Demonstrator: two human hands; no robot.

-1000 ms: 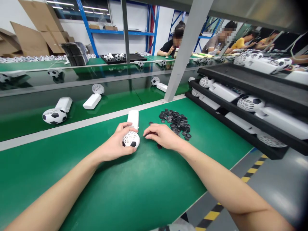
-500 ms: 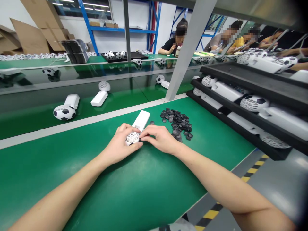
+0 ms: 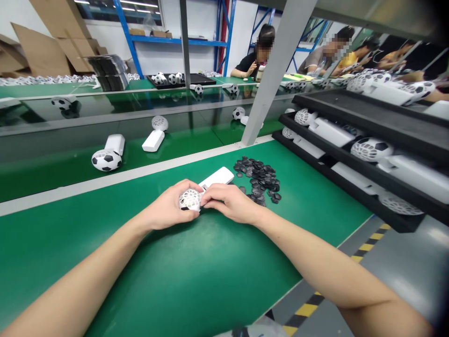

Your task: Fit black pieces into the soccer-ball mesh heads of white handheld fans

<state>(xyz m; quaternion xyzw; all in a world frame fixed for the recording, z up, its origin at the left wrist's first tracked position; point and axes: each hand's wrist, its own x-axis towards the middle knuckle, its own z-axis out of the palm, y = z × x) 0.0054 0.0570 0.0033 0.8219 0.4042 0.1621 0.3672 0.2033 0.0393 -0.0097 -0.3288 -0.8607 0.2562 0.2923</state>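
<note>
My left hand [image 3: 167, 206] is wrapped around the round, openwork white ball end [image 3: 190, 200] of a football-shaped device, low over the green table. The device's white rectangular body [image 3: 219, 176] points away to the upper right, partly behind my right hand. My right hand [image 3: 228, 201] is pinched against the right side of the ball; whatever is between its fingertips is hidden. A dark patch shows at the ball's lower edge. Just right of my right hand lies a heap of small black patches [image 3: 261, 180].
Black trays [image 3: 351, 105] holding similar white devices are stacked at the right. A slanted grey post [image 3: 268, 75] rises beyond the patches. More football devices [image 3: 107, 160] lie on the green conveyor [image 3: 196, 140] ahead. Several co-workers [image 3: 259, 54] sit across from me.
The held device has turned, its body swinging to the right, and the ball end has shifted slightly left. Devices on the near conveyor have moved right; those on the far belt have moved left.
</note>
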